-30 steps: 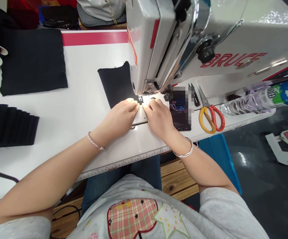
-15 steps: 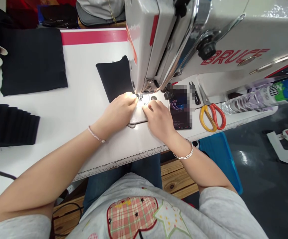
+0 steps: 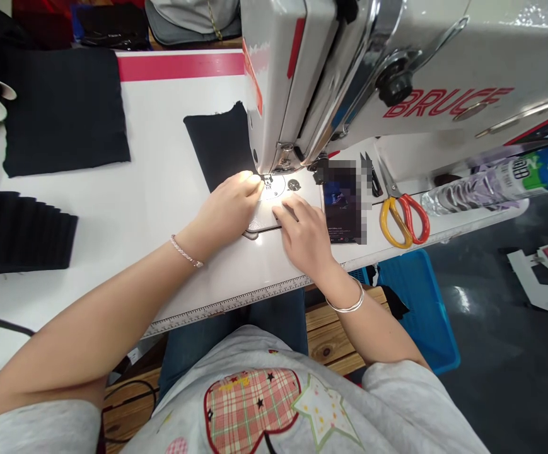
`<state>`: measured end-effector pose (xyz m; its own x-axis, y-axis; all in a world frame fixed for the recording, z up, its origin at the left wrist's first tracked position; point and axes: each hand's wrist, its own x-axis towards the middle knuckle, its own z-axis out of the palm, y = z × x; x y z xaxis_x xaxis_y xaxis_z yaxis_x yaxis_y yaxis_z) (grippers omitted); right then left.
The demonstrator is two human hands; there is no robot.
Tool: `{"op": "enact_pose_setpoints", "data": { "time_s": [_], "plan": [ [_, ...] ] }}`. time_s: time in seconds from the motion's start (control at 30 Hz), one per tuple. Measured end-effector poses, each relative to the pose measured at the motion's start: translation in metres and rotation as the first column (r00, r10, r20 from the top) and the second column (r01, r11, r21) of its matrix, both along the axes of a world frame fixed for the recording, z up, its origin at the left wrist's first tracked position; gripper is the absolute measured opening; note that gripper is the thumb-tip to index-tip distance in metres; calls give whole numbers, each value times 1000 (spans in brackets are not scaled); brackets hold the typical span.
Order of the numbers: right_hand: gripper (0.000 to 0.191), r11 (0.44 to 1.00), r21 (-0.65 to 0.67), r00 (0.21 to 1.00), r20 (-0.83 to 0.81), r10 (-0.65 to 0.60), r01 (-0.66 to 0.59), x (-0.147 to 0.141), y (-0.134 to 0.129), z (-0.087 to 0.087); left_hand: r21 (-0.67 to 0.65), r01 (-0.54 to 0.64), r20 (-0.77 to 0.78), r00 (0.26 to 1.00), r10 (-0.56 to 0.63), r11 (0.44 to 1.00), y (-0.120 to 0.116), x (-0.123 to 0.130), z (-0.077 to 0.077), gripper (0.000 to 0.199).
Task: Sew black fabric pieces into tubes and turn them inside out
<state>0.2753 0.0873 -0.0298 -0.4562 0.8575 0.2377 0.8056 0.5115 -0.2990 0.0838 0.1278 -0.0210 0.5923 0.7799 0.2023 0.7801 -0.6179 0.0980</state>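
Note:
A black fabric piece (image 3: pixel 217 146) lies on the white sewing table (image 3: pixel 160 120), running under the left side of the sewing machine head (image 3: pixel 297 75), which bears a red BRUCE label. My left hand (image 3: pixel 229 207) lies over the fabric's near edge, its fingertips right beside the presser foot (image 3: pixel 267 181). Whether those fingers pinch the cloth is hidden. My right hand (image 3: pixel 304 236) rests flat on the metal machine bed (image 3: pixel 267 217), nearer me than the round needle plate (image 3: pixel 274 187), holding nothing.
To the right lie a phone (image 3: pixel 342 202) with a blurred screen, thread snips (image 3: pixel 373 180), red-and-yellow scissors (image 3: pixel 399 217) and a plastic water bottle (image 3: pixel 505 176). Black fabric panels (image 3: pixel 63 110) and pleated black cloth (image 3: pixel 21 233) lie left. A blue bin (image 3: pixel 420 309) stands below the table.
My right hand has slid back from the needle area toward me. My left hand stays close to the presser foot, and the black fabric looks nearly unmoved.

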Motion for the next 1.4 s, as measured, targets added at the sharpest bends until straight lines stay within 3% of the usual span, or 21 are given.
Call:
{"op": "enact_pose_setpoints", "data": {
  "time_s": [0.7,1.03,1.4],
  "plan": [
    [32,999,28,1000,9,-24,23,-1,-1,0,44,19,0,1000,-19,999,0,-2,-1,28],
    [32,999,29,1000,15,-26,26,-1,-1,1,50,9,71,997,-13,999,0,-2,-6,28],
    [30,996,92,997,-79,3,4,6,2,-13,98,-44,-15,999,46,994,-12,-10,-3,29]
  ]
}}
